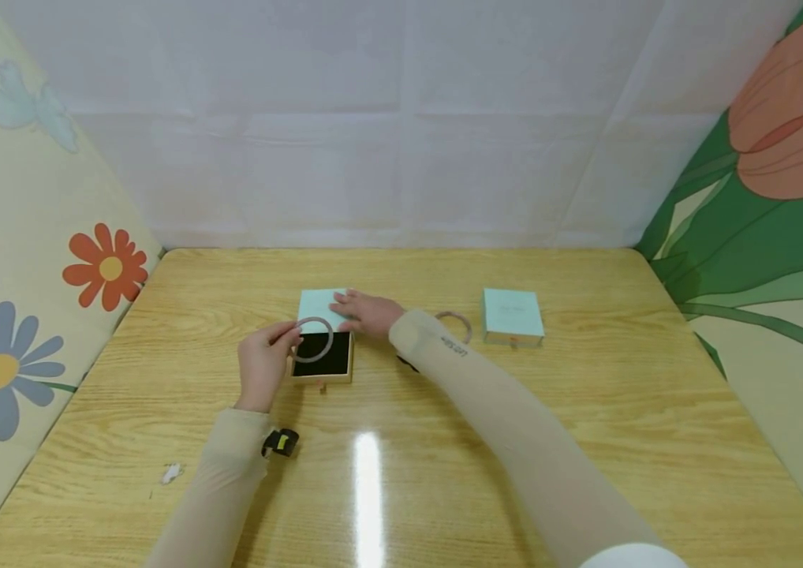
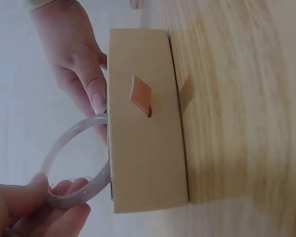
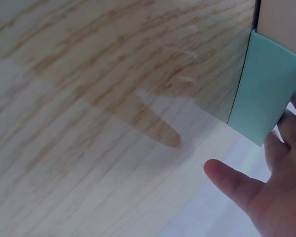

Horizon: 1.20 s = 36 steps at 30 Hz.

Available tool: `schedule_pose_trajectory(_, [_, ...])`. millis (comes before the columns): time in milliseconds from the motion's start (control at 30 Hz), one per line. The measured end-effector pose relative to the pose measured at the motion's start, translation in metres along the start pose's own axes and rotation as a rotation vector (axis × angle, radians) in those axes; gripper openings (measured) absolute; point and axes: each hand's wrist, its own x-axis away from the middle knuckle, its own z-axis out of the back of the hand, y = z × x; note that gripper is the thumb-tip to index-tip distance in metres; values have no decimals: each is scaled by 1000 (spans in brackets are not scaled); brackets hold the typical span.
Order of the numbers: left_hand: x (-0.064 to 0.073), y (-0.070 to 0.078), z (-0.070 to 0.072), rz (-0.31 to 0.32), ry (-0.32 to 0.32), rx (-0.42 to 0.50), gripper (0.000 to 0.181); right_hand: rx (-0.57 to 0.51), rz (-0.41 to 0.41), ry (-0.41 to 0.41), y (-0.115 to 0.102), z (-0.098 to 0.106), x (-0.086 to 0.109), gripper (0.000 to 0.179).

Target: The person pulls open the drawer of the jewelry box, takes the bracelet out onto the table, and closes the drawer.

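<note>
My left hand (image 1: 264, 361) pinches a pale, translucent bangle (image 1: 331, 341) between thumb and fingers. The ring stands over a drawer box, whose tan drawer (image 1: 338, 379) is pulled out toward me and shows a black lining. In the left wrist view the bangle (image 2: 95, 186) passes behind the drawer's upper edge, and an orange pull tab (image 2: 140, 94) sticks out of its front. My right hand (image 1: 371, 313) rests with extended fingers on the mint-green sleeve (image 1: 312, 303) of that box. In the right wrist view its thumb points away from the sleeve's side (image 3: 264, 89).
A second bangle (image 1: 468, 325) lies on the table, partly hidden by my right forearm. Right of it sits a closed mint-green box (image 1: 513, 314) with a small tab. A small white scrap (image 1: 171, 473) lies at the front left. A white cloth wall (image 1: 401, 173) rises behind the table.
</note>
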Motion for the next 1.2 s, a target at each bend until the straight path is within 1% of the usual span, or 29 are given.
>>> schedule_pose_trajectory(200, [1,-4,0,138,7,181,24,-13,3,3,2,-1,-1,57])
schedule_pose_trajectory(300, [2,-2,0,178,15,232,26,-22,4,6,2,-2,-1,56])
schedule_pose_trajectory(400, [3,-1,0,204,22,270,28,-26,-2,7,1,-1,0,56])
schedule_pose_trajectory(567, [4,-3,-1,221,47,330,28,-26,-7,4,1,-1,1,57])
schedule_pose_trajectory(733, [6,-7,-1,217,86,413,26,-25,-4,1,1,-2,1,57])
schedule_pose_trajectory(867, [8,-10,-1,202,115,434,26,-22,-7,-1,1,-2,1,57])
schedule_pose_trajectory(1067, [11,-12,-1,181,179,449,25,-17,-10,-3,1,-2,1,57])
schedule_pose_trajectory(1200, [13,-15,0,200,205,504,26,-12,-7,0,1,-1,2,57])
